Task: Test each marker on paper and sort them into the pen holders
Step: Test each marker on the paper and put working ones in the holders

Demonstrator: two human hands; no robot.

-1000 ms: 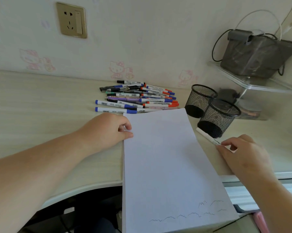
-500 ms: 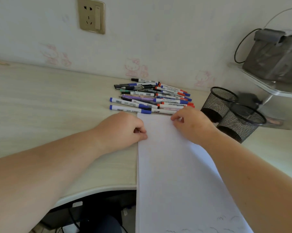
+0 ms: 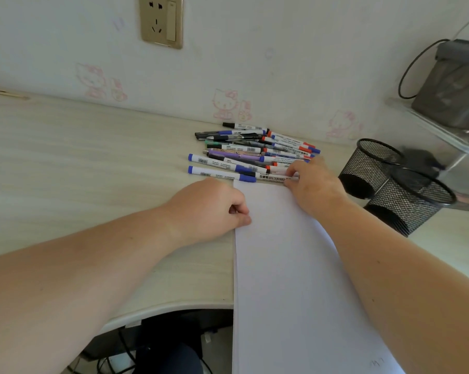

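Observation:
A white paper sheet (image 3: 290, 265) lies on the pale desk and hangs over its front edge. My left hand (image 3: 209, 209) is curled into a fist, its thumb pinning the sheet's left edge. A pile of markers and pens (image 3: 244, 149) lies just behind the sheet. My right hand (image 3: 314, 184) is at the pile's right end, fingertips pinched on the end of the nearest whiteboard marker (image 3: 271, 178), which lies on the desk. Two black mesh pen holders (image 3: 368, 168) (image 3: 411, 209) lean together at the right; I cannot see inside them.
A wall socket (image 3: 161, 21) is above the desk. A clear shelf (image 3: 443, 130) carries a grey bag (image 3: 457, 85) with a black cable at the far right. The desk's curved front edge (image 3: 174, 309) has dark space and cables below it.
My right hand left the marker it held beside the near holder and swept left to the pile, closing on the nearest whiteboard marker. The view shifted closer. My left hand stayed on the paper.

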